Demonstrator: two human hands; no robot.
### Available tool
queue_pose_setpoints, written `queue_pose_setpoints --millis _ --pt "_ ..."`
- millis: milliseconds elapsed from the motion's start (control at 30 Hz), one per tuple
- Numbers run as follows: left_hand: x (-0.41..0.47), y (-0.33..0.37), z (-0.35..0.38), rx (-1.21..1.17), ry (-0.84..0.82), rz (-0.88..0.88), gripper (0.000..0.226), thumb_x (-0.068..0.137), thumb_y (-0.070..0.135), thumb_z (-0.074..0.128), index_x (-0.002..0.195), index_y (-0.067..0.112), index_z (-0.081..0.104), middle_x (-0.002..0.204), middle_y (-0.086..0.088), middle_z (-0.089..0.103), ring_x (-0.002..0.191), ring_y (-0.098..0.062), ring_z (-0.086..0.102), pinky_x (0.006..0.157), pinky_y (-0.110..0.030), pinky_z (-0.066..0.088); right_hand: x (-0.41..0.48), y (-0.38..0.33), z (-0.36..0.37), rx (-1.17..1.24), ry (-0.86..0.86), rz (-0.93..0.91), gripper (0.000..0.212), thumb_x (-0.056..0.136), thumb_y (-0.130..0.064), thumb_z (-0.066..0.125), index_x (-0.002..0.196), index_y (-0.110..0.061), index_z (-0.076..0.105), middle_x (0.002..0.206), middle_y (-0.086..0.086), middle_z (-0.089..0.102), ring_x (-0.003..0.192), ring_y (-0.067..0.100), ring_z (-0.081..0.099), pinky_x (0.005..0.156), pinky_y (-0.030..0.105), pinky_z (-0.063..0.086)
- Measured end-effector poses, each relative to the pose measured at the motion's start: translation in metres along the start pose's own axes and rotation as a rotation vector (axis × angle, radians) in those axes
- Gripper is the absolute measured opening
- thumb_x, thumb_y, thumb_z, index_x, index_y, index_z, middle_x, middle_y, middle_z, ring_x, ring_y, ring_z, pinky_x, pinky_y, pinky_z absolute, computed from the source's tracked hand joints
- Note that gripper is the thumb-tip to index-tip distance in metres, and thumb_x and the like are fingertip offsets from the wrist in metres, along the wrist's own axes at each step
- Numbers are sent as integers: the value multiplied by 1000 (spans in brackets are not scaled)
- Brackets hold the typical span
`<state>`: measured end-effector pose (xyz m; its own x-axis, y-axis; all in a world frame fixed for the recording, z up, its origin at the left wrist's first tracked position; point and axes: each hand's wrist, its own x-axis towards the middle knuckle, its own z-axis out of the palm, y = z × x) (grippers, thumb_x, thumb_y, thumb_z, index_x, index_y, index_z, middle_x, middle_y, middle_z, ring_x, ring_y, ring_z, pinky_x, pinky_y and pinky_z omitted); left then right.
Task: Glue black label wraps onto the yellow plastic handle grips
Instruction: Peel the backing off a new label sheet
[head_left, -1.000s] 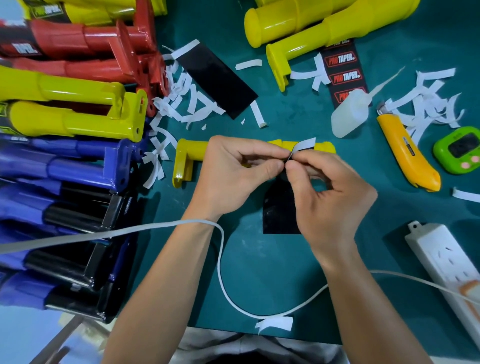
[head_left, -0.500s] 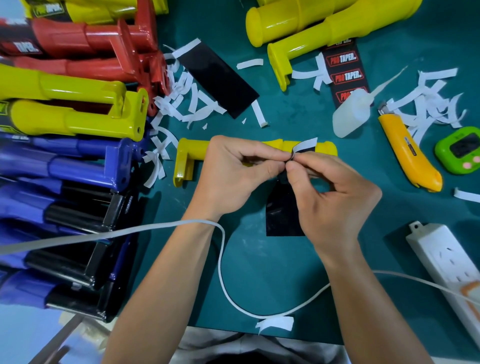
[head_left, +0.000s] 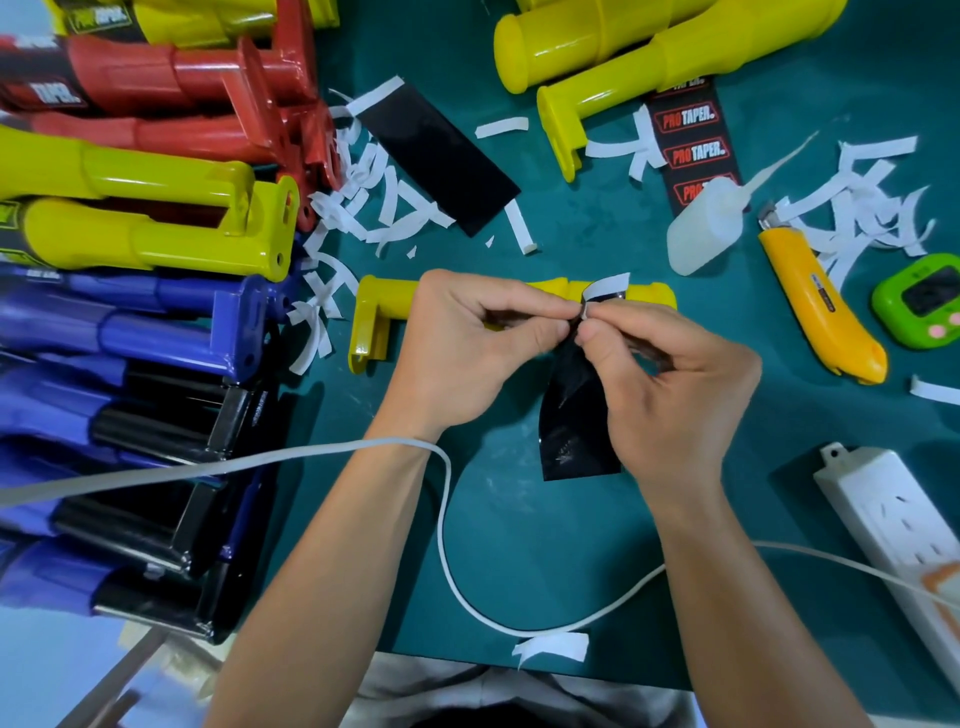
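- Head view, the work in hand: the left hand and right hand meet fingertip to fingertip. Both pinch the upper end of a black label, which hangs down toward the near edge of the tabletop.
- A white backing strip curls up from that pinch. Which fingers hold the strip I cannot tell.
- The yellow grip lies bare across the middle of the tabletop, just behind the hands, with no wrap on it yet.
- My reading is that the label is being readied, so gluing and wrapping this grip are left to do.
- Along the left edge lie stacked red grips, blue grips and more yellow ones, some showing printed black wraps.
- At the far right corner lie two large yellow grips, bare as far as shown.
- A spare black label and a printed label wait at the far side.
- A glue bottle, a yellow knife and a green timer sit toward the right edge.
- The surface is dark green and littered with white paper strips. A white cable loops across the near side, and a power strip lies at the near right corner.
- Of the room, only a pale blur shows past the near left corner.
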<state>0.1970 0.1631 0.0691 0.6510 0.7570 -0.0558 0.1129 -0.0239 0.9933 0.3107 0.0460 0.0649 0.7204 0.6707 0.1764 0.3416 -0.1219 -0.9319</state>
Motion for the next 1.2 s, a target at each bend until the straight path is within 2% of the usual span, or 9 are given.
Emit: queue_pose_setpoints --millis 200,400,533,600,733,833,1000,1100,1200 --pt "-1 -1 1 16 4 9 38 81 0 80 107 27 75 81 22 77 76 1 73 73 -15 55 4 -3 -1 102 -29 99 26 89 -7 75 92 -33 77 84 -12 78 77 14 76 73 27 59" --pt "0 0 2 27 6 33 38 82 0 79 107 28 75 81 23 76 74 2 71 72 -15 54 6 -2 0 153 -39 145 19 87 -1 73 88 -20 78 81 -2 77 73 16 75 71 25 58" --pt "0 -1 3 7 2 30 34 83 -5 77 90 28 81 82 19 77 75 0 73 72 -15 54 8 0 -1 203 -64 146 19 88 5 71 89 -13 77 80 3 75 72 13 73 70 22 57" --pt "0 0 5 -3 9 24 38 83 -7 76 92 29 79 82 16 77 76 -2 73 72 -16 55 9 1 -1 218 -68 151 19 87 6 70 88 -12 76 80 4 75 71 11 72 70 22 56" --pt "-1 1 7 -3 41 5 38 81 -4 76 98 30 77 82 11 78 74 -6 72 69 -19 55 9 1 0 220 -68 139 20 87 5 70 88 -14 76 79 1 74 71 10 72 70 19 54" --pt "-2 2 9 17 74 -3 34 80 2 77 94 33 78 82 10 79 76 -9 75 69 -19 54 8 2 2 144 -62 95 18 87 3 72 87 -15 77 79 -4 74 73 14 72 70 23 55" --pt "-2 2 7 77 104 24 35 82 1 76 89 35 78 79 19 77 71 0 72 68 -12 52 6 2 3 62 -74 62 23 88 2 73 91 -21 78 88 -8 77 79 15 74 76 27 58" --pt "-2 1 8 106 118 36 35 81 -1 75 87 34 79 77 21 76 68 2 70 67 -12 51 6 2 2 125 -69 115 18 88 -3 71 90 -19 79 81 -7 77 76 18 74 74 33 60" --pt "-3 1 8 119 124 50 34 80 0 76 87 33 79 76 21 76 68 -1 71 67 -13 53 7 2 1 141 -82 123 14 88 -3 71 88 -15 79 78 -6 76 73 17 74 71 31 59"
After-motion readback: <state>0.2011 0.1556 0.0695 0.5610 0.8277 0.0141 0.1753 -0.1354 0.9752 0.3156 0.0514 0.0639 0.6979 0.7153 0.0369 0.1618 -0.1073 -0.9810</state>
